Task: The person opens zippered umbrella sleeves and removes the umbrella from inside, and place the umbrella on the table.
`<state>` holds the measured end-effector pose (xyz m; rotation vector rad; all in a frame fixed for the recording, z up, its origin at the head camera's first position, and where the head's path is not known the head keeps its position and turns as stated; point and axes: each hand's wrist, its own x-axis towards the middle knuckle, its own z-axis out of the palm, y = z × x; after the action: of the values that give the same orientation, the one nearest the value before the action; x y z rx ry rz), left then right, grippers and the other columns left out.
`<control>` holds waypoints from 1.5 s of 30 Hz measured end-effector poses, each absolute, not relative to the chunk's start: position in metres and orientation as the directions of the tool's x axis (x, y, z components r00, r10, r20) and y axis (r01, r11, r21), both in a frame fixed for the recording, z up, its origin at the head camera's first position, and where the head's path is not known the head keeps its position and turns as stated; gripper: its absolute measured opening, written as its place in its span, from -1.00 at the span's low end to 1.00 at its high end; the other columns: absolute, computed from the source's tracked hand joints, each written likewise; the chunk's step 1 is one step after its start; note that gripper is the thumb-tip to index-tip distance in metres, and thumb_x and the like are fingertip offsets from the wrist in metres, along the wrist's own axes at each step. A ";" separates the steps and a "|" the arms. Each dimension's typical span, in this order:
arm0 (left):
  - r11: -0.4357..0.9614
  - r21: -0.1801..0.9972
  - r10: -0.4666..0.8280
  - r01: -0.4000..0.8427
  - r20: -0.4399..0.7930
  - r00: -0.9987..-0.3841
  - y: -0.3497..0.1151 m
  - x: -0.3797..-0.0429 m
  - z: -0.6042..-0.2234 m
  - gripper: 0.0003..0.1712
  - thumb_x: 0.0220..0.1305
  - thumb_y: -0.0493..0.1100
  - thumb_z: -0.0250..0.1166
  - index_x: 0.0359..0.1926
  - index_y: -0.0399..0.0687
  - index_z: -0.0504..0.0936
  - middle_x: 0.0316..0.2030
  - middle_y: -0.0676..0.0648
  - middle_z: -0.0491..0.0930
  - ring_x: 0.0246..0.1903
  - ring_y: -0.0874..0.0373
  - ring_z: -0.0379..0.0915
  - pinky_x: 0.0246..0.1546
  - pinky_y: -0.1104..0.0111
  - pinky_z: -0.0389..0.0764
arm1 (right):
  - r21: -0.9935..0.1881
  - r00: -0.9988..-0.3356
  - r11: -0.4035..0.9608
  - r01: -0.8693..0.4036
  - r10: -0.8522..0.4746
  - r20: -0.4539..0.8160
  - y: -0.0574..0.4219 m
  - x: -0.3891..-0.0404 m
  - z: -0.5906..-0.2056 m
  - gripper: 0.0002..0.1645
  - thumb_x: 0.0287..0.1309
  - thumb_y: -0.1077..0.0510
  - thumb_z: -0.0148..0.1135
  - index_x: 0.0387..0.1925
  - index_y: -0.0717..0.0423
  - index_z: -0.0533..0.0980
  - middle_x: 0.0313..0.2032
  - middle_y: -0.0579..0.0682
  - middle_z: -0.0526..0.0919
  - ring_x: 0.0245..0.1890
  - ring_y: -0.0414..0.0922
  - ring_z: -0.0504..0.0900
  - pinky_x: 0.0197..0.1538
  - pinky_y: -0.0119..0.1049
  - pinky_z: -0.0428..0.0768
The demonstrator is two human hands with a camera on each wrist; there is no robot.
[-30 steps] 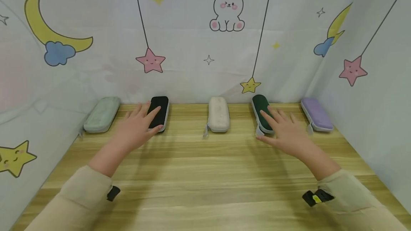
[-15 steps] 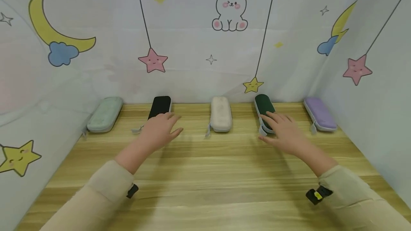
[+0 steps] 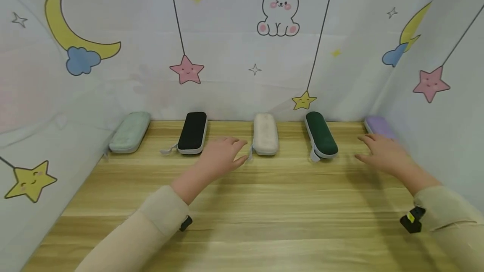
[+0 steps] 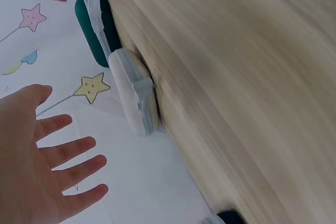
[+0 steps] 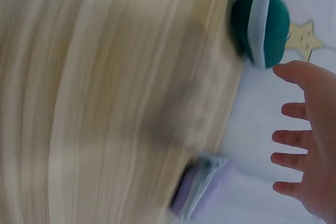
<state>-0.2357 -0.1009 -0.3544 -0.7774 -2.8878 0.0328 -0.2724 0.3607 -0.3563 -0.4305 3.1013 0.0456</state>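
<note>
Several zippered cases lie in a row along the back of the table. From the left they are a pale green case (image 3: pixel 130 132), a black case (image 3: pixel 193 132), a cream case (image 3: pixel 265 133), a dark green case (image 3: pixel 321 134) and a purple case (image 3: pixel 379 126). My left hand (image 3: pixel 220 154), fingers spread and holding nothing, is over the table between the black and cream cases. In the left wrist view its palm and separate fingers (image 4: pixel 79 150) show plainly. My right hand (image 3: pixel 387 156), also spread and bare, partly covers the purple case in the head view.
Wood-grain table (image 3: pixel 242 221) spreads toward me in front of the cases. Behind and at both sides hangs a white cloth (image 3: pixel 227 95) printed with stars, moons and a rabbit. Small grey pull tabs (image 3: pixel 315 154) stick out from the cases. Both sleeves carry black wrist devices (image 3: pixel 413 220).
My left hand has moved right, from over the black case toward the cream one. My right hand has gone right from the dark green case to the purple one. The cases stay put.
</note>
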 end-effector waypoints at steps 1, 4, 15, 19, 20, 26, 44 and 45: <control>0.865 -0.058 0.502 0.499 0.133 -0.855 -0.097 -0.236 -0.355 -0.42 0.42 0.19 0.09 0.32 0.03 0.44 0.18 -0.09 0.50 0.16 -0.03 0.44 0.03 0.11 0.52 | 0.037 -0.965 0.964 -0.263 -0.262 -0.024 0.368 -0.275 -0.356 -0.11 0.26 -0.23 0.15 0.31 0.40 0.28 0.23 0.50 0.29 0.18 0.46 0.28 0.10 0.39 0.26; 0.863 -0.059 0.506 0.502 0.121 -0.854 -0.086 -0.235 -0.356 -0.41 0.42 0.22 0.08 0.32 0.06 0.45 0.18 -0.06 0.50 0.16 -0.01 0.44 0.06 0.11 0.50 | 0.045 -0.971 0.971 -0.236 -0.234 -0.036 0.387 -0.282 -0.354 -0.14 0.25 -0.18 0.16 0.27 0.44 0.29 0.19 0.53 0.30 0.13 0.48 0.32 0.02 0.37 0.36; 0.816 -0.068 0.578 0.574 0.107 -0.809 -0.053 -0.234 -0.362 -0.45 0.41 0.23 0.09 0.29 0.10 0.46 0.15 -0.06 0.49 0.09 -0.02 0.46 -0.03 0.10 0.54 | -0.065 -0.986 0.992 -0.105 -0.113 -0.125 0.434 -0.301 -0.366 -0.02 0.26 -0.23 0.11 0.26 0.58 0.17 0.17 0.65 0.16 0.10 0.58 0.21 -0.02 0.46 0.30; 0.805 -0.067 0.593 0.589 0.111 -0.798 -0.045 -0.233 -0.357 -0.44 0.41 0.23 0.08 0.29 0.11 0.46 0.18 -0.07 0.48 0.07 -0.03 0.48 -0.02 0.10 0.53 | -0.121 -0.983 0.989 -0.085 -0.103 -0.153 0.442 -0.305 -0.369 -0.05 0.26 -0.14 0.12 0.22 0.67 0.13 0.11 0.72 0.14 0.04 0.61 0.24 -0.03 0.45 0.31; 0.805 -0.067 0.594 0.590 0.108 -0.797 -0.044 -0.232 -0.356 -0.44 0.41 0.23 0.08 0.30 0.11 0.46 0.19 -0.07 0.47 0.08 -0.03 0.48 0.00 0.10 0.52 | -0.130 -0.982 0.988 -0.086 -0.106 -0.156 0.444 -0.306 -0.370 -0.06 0.26 -0.12 0.12 0.21 0.69 0.13 0.09 0.73 0.15 0.03 0.62 0.26 -0.04 0.43 0.32; 0.803 -0.067 0.597 0.593 0.089 -0.798 -0.042 -0.231 -0.355 -0.43 0.41 0.23 0.08 0.32 0.12 0.44 0.22 -0.08 0.45 0.11 -0.03 0.45 -0.01 0.09 0.52 | -0.153 -0.978 0.981 -0.120 -0.143 -0.151 0.451 -0.310 -0.375 -0.11 0.27 -0.01 0.10 0.13 0.81 0.11 0.07 0.78 0.20 0.03 0.60 0.28 0.04 0.38 0.32; 0.786 -0.114 0.618 0.608 0.099 -0.780 -0.039 -0.227 -0.362 -0.49 0.40 0.23 0.11 0.21 0.11 0.54 0.06 -0.02 0.56 -0.04 0.02 0.55 -0.21 0.16 0.60 | -0.092 -0.968 0.968 -0.233 -0.240 -0.068 0.436 -0.311 -0.374 -0.23 0.05 0.04 0.30 -0.02 0.69 0.32 -0.18 0.64 0.39 -0.24 0.42 0.50 -0.18 0.25 0.46; 0.782 -0.118 0.623 0.613 0.099 -0.776 -0.037 -0.227 -0.363 -0.50 0.40 0.23 0.10 0.19 0.11 0.56 0.05 -0.01 0.57 -0.05 0.03 0.56 -0.22 0.16 0.61 | -0.094 -0.967 0.966 -0.240 -0.247 -0.067 0.435 -0.310 -0.373 -0.25 0.04 0.03 0.32 -0.05 0.67 0.34 -0.21 0.61 0.41 -0.27 0.38 0.51 -0.21 0.23 0.47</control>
<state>-0.2270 -0.0365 -0.3629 -0.9894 -2.8389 0.1199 -0.3100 0.4348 -0.3732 -0.3767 3.0370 -0.1297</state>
